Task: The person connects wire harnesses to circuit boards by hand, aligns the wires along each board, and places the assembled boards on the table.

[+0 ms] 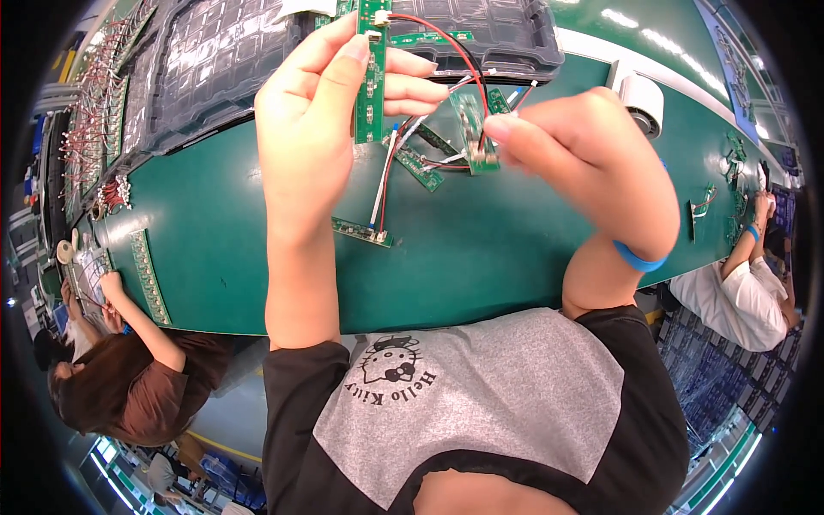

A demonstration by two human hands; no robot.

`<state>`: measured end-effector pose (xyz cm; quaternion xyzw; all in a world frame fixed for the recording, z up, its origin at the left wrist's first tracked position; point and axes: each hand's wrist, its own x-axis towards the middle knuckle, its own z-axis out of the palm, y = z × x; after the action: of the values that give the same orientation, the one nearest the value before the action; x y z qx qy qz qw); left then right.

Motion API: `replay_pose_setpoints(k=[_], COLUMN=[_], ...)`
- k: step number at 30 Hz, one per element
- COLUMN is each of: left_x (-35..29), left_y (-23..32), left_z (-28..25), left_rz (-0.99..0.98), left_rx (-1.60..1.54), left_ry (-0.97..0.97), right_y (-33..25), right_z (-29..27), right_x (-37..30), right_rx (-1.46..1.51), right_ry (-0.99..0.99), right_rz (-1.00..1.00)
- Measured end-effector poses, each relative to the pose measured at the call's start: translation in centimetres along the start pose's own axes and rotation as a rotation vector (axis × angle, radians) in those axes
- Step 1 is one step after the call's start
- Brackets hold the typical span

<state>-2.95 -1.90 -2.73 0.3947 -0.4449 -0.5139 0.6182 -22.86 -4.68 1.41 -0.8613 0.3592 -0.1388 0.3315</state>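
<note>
Raised over the far part of the green table, my left hand (pixel 305 120) pinches a long, narrow green circuit board (pixel 370 90) between thumb and fingers. The board stands roughly upright, with a white connector near its top. From that connector a red and black wire pair (pixel 463 45) arcs to the right and down. At its other end is a small green circuit board (pixel 484 161), slightly blurred, gripped in my right hand (pixel 575 142) by thumb and fingertips. Below and between the hands, several wired circuit boards (pixel 414 163) lie on the table. Another strip board (pixel 362 232) lies nearer me.
Clear plastic trays (pixel 227 77) fill the back left. Bundles of red and white wires (pixel 90 129) hang beyond them. A white cylinder (pixel 642 105) stands at the back right. Co-workers' hands (pixel 112 283) show at the left and right edges. A long board (pixel 150 275) lies at left.
</note>
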Motion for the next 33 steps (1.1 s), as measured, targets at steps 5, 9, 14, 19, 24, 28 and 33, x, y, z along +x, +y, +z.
replay_pose_setpoints(k=[5,9,14,19,24,28,33], left_x=[-0.3,-0.3,-0.3,-0.3,-0.2,-0.3,-0.3], left_y=[0.2,0.3,0.4,0.5,-0.4,-0.1,0.1], left_z=[-0.5,-0.6,-0.9,-0.3,-1.0,-0.8,-1.2], left_rz=[0.052,0.066,0.074,0.032,-0.039,-0.104,-0.011], left_rx=[0.019,0.042,0.032,0.098,0.514,0.840,0.896], left_ry=[-0.003,-0.014,-0.023,-0.076,-0.142,-0.103,-0.061], right_y=[1.5,2.0,3.4,3.5,0.8,0.8,1.0], right_z=[2.2,1.8,2.2,2.4,2.1,1.7,1.4], right_x=[2.2,2.6,3.1,3.6,3.3,3.5,3.5], right_rx=[-0.030,0.030,0.128,0.262,0.795,0.914,0.952], right_ry=[0.246,0.147,0.305,0.479,0.535,0.502,0.456], right_rz=[-0.090,0.028,-0.088,-0.203,-0.031,0.084,0.132])
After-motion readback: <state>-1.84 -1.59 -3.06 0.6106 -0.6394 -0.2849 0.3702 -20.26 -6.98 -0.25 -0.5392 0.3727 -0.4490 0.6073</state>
